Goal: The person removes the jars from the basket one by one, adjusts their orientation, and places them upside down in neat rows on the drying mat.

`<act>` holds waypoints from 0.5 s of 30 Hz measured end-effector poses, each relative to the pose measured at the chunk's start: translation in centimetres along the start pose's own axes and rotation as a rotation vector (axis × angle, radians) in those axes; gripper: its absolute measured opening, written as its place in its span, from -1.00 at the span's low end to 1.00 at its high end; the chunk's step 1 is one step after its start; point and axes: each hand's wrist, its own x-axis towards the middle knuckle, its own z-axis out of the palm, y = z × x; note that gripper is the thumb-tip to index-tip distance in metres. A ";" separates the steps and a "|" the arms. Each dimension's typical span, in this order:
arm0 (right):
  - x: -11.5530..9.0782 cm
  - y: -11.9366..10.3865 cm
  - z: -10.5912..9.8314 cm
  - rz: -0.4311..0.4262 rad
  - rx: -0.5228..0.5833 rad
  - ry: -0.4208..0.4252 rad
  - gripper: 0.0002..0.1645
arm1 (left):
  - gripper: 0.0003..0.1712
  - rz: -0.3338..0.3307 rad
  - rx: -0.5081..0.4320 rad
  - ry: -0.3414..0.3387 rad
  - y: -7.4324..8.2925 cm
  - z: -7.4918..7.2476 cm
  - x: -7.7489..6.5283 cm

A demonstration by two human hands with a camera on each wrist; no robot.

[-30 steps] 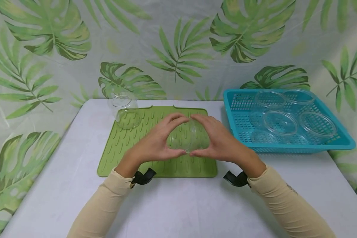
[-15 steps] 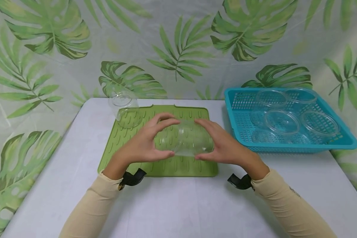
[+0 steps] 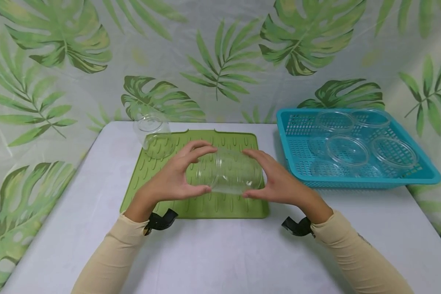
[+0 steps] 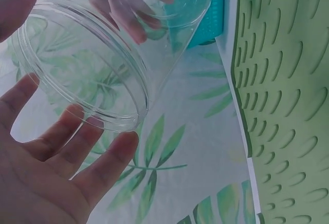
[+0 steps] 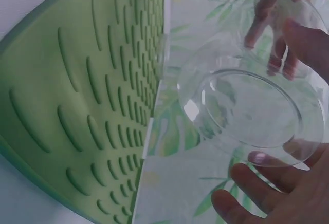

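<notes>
A clear jar (image 3: pixel 236 173) lies sideways in the air over the green drying mat (image 3: pixel 220 210), between my two hands. At the rim end, my left hand (image 3: pixel 176 173) holds it with thumb and fingers spread round it. The left wrist view shows these fingertips on the ridged jar rim (image 4: pixel 141 85). My right hand (image 3: pixel 277 179) grips the base end; in the right wrist view its fingers and thumb curve about the round jar base (image 5: pixel 252 111). Another clear jar (image 3: pixel 158 139), seemingly upside down, stands at the mat's back left corner.
A blue plastic basket (image 3: pixel 364 179) stands to the right on the white table (image 3: pixel 220 253). Several clear jars (image 3: pixel 347 151) sit inside it with rims facing up. A leaf-patterned curtain (image 3: pixel 220 61) hangs behind the table.
My hands have drawn apart, the left moving left and the right slightly right. More of the jar's side now shows between them. The basket and the standing jar stay put.
</notes>
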 end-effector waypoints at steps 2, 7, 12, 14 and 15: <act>0.0 0.2 0.1 -0.007 0.041 0.015 0.26 | -0.06 -0.017 -0.032 0.002 -0.1 0.0 0.0; -0.2 0.9 0.7 0.001 0.207 0.055 0.28 | -0.05 -0.063 -0.136 0.023 -0.3 0.1 -0.1; -0.3 1.3 1.5 -0.054 0.372 0.090 0.40 | -0.05 -0.068 -0.173 0.029 -0.6 0.0 -0.2; -0.4 1.4 1.8 -0.082 0.435 0.095 0.46 | -0.04 -0.065 -0.184 0.032 -0.6 0.0 -0.2; -0.4 1.3 2.0 -0.095 0.469 0.097 0.47 | -0.04 -0.064 -0.192 0.034 -0.7 0.0 -0.2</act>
